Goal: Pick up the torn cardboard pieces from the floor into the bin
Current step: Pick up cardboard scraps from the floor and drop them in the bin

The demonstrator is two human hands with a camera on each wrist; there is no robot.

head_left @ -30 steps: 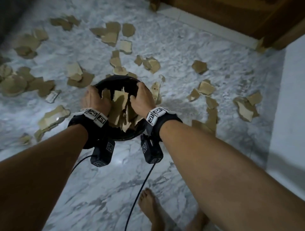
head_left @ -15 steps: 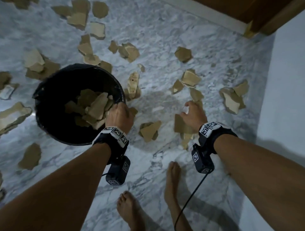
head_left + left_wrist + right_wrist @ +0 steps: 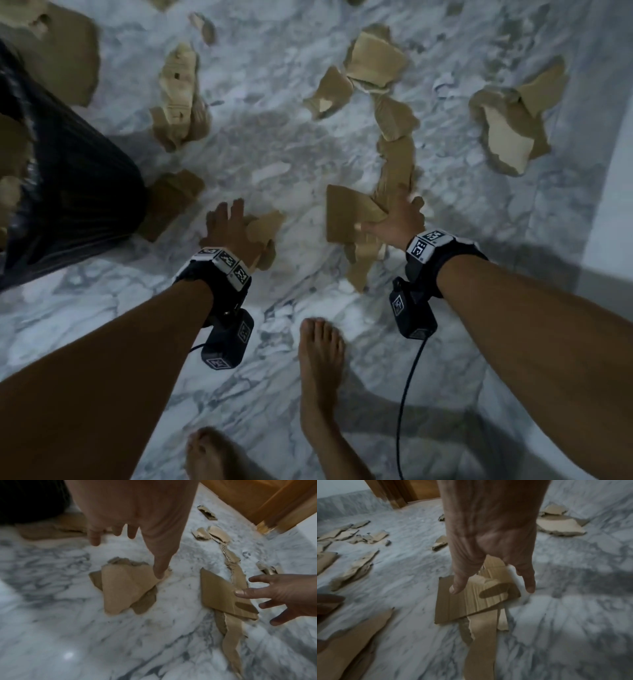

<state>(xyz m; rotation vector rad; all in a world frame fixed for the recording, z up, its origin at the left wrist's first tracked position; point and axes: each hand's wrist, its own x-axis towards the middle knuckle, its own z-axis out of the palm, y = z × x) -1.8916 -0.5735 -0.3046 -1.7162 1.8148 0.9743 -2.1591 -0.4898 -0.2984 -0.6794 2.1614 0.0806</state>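
The black bin (image 3: 68,192) stands at the left edge of the head view with cardboard in it. My left hand (image 3: 229,212) reaches down with straight fingers over a torn brown piece (image 3: 265,228) lying on another; in the left wrist view one fingertip (image 3: 159,573) meets that piece's (image 3: 123,588) far edge. My right hand (image 3: 394,216) is spread over a flat rectangular piece (image 3: 346,212). Its thumb (image 3: 456,586) lies at that piece's (image 3: 467,601) top, and nothing is gripped. A long torn strip (image 3: 481,642) lies under the rectangle.
Several more torn pieces lie on the marble floor, among them a pile (image 3: 373,61) ahead, one (image 3: 507,126) at the right and one (image 3: 178,96) by the bin. My bare feet (image 3: 322,359) stand behind the hands. A white wall (image 3: 613,205) runs on the right and a wooden door frame (image 3: 257,500) stands beyond.
My left hand has let go of the bin's rim and dropped to the floor pieces. The right hand has spread over the rectangular piece. My head has come down closer to the floor.
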